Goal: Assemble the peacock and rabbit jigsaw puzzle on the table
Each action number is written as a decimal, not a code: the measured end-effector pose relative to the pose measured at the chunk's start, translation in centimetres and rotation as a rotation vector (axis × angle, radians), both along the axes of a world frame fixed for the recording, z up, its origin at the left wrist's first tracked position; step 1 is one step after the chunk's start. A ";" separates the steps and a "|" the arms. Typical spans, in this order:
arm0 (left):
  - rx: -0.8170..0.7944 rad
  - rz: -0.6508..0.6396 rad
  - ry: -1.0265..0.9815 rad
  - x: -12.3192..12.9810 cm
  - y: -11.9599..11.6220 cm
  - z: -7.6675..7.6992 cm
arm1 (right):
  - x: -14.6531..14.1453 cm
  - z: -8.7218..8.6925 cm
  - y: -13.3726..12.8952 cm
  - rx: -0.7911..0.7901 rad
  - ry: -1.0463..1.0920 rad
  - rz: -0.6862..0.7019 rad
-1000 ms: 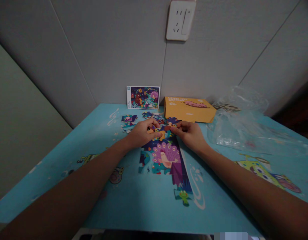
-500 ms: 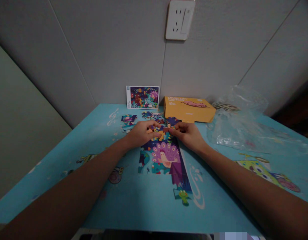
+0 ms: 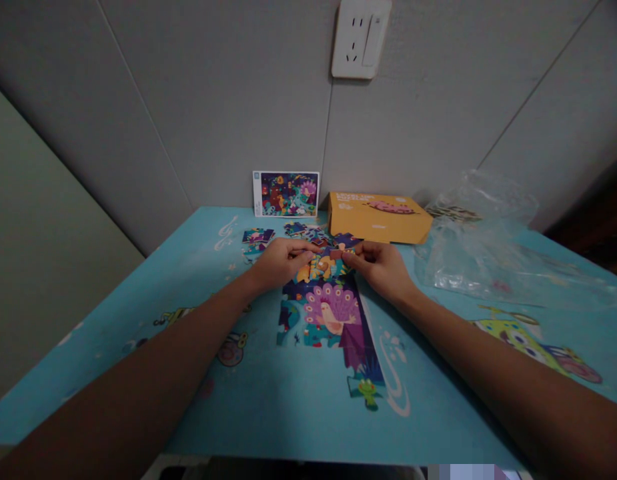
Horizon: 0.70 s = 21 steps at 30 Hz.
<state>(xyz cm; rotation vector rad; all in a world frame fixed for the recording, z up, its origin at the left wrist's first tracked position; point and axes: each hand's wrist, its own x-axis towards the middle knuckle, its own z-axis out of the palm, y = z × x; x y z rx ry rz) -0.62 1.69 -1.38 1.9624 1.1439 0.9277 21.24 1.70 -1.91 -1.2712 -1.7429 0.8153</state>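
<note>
And here we are at the blue table (image 3: 188, 400), with the left hand (image 3: 281, 263) and the right hand (image 3: 378, 268) working side by side at the top edge of the jigsaw puzzle (image 3: 321, 313). That puzzle is lying flat in the middle of the table, its peacock picture growing toward the person and a purple strip running down to a small frog section at about 6 o'clock.

The big change: the hands are drawing slightly apart now, no longer meeting over the pieces, and more of the orange section is showing between them. The right hand is pinching a small brown piece (image 3: 337, 254) at its fingertips, while the left hand is curling over the puzzle's top edge, and I can't tell whether it's gripping anything.

Around them, loose pieces (image 3: 257, 239) are sitting at about 11 o'clock, a picture card (image 3: 286, 194) is leaning against the wall at 12, a yellow box (image 3: 379, 218) is lying at 1, and a plastic bag (image 3: 481, 257) is sprawling out at 2. Above it all, a wall socket (image 3: 361, 40) is looking on.
</note>
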 end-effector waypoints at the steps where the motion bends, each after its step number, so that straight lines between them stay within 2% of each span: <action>1: -0.010 -0.004 -0.011 0.0 0.0 0.0 | 0.0 0.0 0.0 0.000 -0.002 -0.002; 7: 0.018 0.024 0.056 -0.3 0.0 0.1 | 0.1 -0.1 0.0 -0.009 0.010 0.002; 14: 0.021 0.024 0.043 -0.3 -0.1 0.2 | 0.0 0.1 -0.1 -0.005 0.010 0.001; 18: 0.030 -0.007 -0.011 -0.1 -0.1 0.2 | 0.0 0.0 -0.2 -0.010 0.029 0.017; 21: 0.082 0.024 -0.083 0.1 0.1 0.0 | -0.1 0.0 -0.4 0.011 0.020 0.073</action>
